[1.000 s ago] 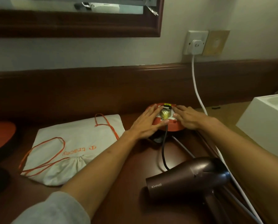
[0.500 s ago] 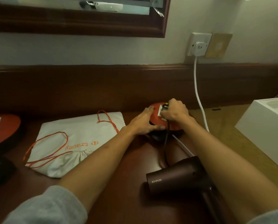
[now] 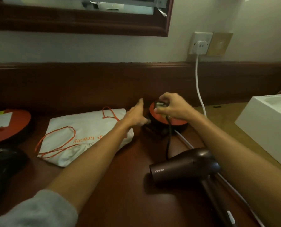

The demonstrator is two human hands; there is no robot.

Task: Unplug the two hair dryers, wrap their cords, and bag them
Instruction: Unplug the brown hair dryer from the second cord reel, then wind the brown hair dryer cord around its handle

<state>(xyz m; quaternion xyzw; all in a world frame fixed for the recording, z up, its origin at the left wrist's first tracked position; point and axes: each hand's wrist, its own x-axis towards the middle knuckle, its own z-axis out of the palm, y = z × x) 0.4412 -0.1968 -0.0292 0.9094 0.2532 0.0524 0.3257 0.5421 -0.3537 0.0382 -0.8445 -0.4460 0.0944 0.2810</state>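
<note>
A dark brown hair dryer (image 3: 184, 166) lies on the wooden desk, nozzle to the left. Its black cord (image 3: 169, 138) runs up to a plug (image 3: 159, 104) that my right hand (image 3: 172, 106) grips just above the round red extension reel (image 3: 177, 122). My left hand (image 3: 136, 114) hovers beside the reel's left edge, fingers straight. A white drawstring bag (image 3: 87, 136) with orange cords lies flat to the left. A black object (image 3: 4, 163) at the far left edge may be the second dryer; I cannot tell.
A white cable (image 3: 199, 89) runs from a white plug (image 3: 201, 45) in the wall socket down to the reel. Another red reel (image 3: 12, 126) sits at far left. A white box (image 3: 267, 126) stands at right. A mirror frame hangs above.
My right hand has closed on the plug and lifted it off the red reel. My left hand has come off the reel and moved to its left.
</note>
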